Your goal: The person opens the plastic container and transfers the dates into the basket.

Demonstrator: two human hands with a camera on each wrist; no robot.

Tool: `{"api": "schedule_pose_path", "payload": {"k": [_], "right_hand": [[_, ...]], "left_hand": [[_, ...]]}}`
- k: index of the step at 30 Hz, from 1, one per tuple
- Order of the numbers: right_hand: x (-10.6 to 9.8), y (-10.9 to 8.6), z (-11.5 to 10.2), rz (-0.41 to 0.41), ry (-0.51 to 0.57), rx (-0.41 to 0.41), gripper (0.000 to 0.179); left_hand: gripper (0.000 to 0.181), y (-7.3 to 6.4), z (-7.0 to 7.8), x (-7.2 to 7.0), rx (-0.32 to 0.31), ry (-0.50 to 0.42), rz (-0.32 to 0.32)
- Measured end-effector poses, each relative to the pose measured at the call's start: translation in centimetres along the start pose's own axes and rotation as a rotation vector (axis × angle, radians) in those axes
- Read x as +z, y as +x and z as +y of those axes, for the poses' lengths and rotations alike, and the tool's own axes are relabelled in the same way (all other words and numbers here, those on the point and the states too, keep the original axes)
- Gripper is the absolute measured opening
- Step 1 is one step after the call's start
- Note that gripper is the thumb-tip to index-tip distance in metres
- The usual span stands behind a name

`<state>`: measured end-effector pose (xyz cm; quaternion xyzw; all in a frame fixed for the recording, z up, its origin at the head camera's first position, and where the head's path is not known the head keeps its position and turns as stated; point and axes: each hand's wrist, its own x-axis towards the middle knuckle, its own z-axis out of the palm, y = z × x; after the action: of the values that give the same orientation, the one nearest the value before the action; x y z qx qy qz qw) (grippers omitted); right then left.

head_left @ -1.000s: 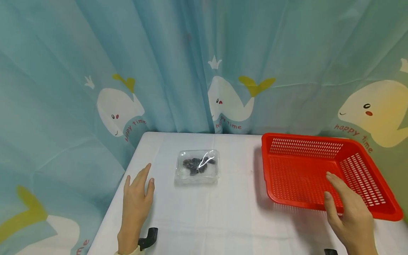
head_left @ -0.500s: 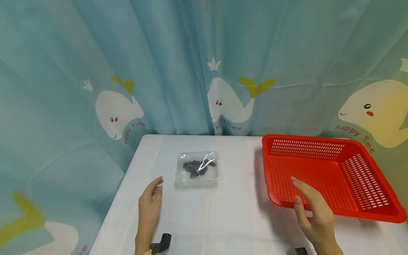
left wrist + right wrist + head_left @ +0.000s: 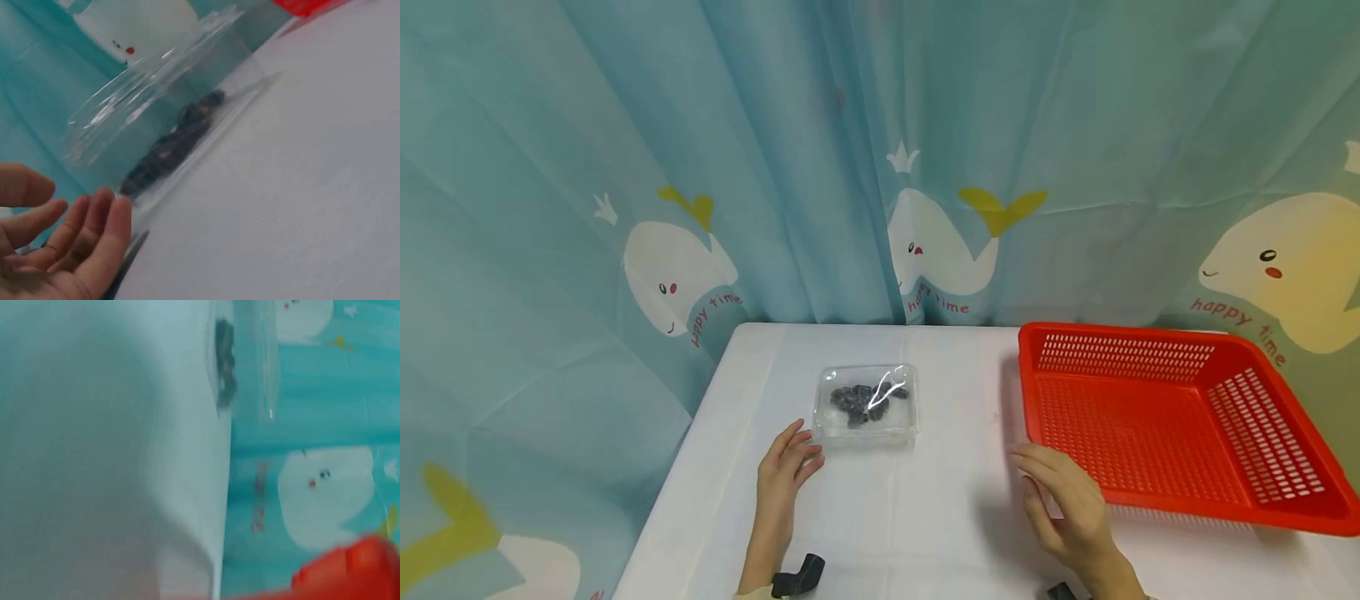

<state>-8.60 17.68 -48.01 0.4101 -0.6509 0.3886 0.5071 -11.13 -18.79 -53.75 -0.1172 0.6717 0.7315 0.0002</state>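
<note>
While left fingers (image 3: 112, 239) are near, the clear box (image 3: 867, 435) runs longest sideways.

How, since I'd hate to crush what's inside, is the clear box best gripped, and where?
Probably low on the side walls of the clear box, left hand from the left and right hand from the right: it sits flat on the table, with one hand to each side.

"happy time" (image 3: 937, 302) — on the curtain (image 3: 797, 167)
</note>
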Motion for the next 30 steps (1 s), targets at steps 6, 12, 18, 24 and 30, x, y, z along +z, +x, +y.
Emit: {"api": "schedule_pose_path", "payload": {"k": [6, 12, 18, 24, 30], "right_hand": [[2.9, -0.6, -0.2, -0.104, 0.009, 0.024, 0.021], [5.0, -1.3, -0.1, -0.273, -0.025, 0.105, 0.024], [6.9, -1.6, 0.2, -0.454, -0.063, 0.196, 0.026], [8.6, -1.5, 0.7, -0.532, -0.058, 0.273, 0.026], [10.8, -0.9, 1.4, -0.590, -0.047, 0.320, 0.032]], "left_hand": [[0.051, 0.1, -0.9, 0.4, -0.018, -0.100, -0.079], [0.050, 0.2, -1.3, 0.8, -0.047, -0.195, -0.106], [0.051, 0.3, -1.4, 1.2, -0.073, -0.300, -0.109], [0.052, 0.4, -1.5, 1.3, -0.098, -0.315, -0.118], [0.051, 0.6, -1.6, 1.4, -0.104, -0.341, -0.094]]}}
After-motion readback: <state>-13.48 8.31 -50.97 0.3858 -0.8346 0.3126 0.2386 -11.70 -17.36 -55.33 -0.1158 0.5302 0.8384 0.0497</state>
